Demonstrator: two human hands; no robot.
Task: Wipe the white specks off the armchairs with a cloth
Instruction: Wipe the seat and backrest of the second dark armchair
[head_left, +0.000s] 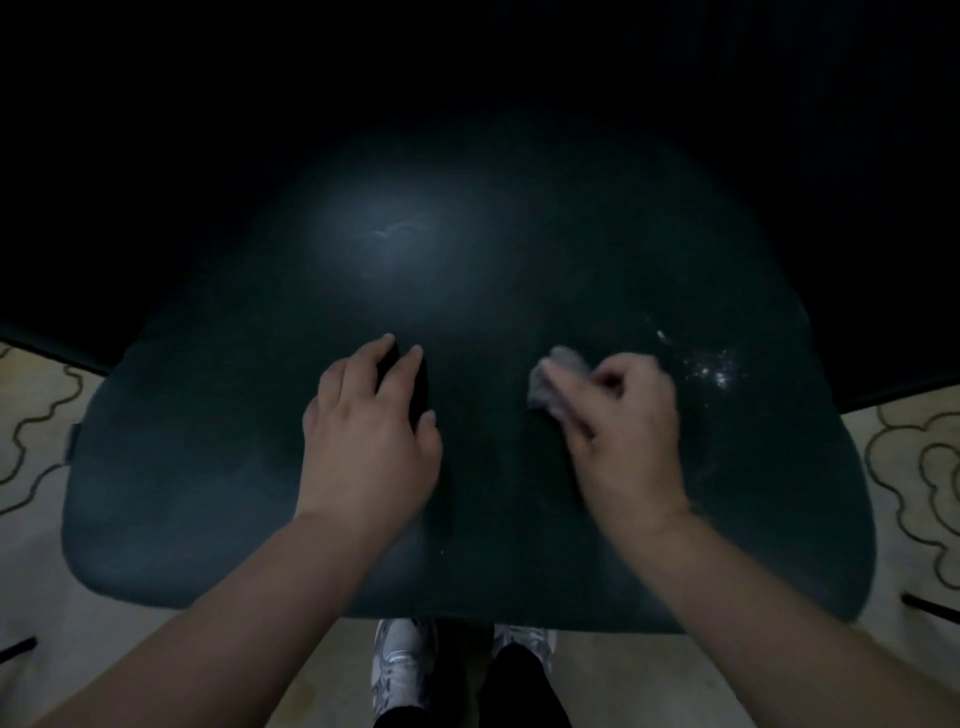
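Your right hand (623, 431) is gripping the crumpled grey cloth (558, 382); the white specks (717, 371) just right of it are risking smearing across the dark green armchair seat (208, 493); your left hand (371, 431) is resting flat, fingers apart.

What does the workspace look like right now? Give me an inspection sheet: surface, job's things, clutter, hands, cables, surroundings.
Surface: dark green armchair seat, dimly lit, with a pale sheen and a faint streak toward the back.
Job's things: grey cloth bunched on the seat; white specks clustered just right of it, not yet wiped.
Clutter: nothing seen.
Hands: left hand rests flat on the seat, fingers spread; right hand grips the cloth, blurred.
Cables: nothing seen.
Surroundings: pale carpet with dark curling lines either side; grey-white shoes below the seat's front edge; background too dark to read.
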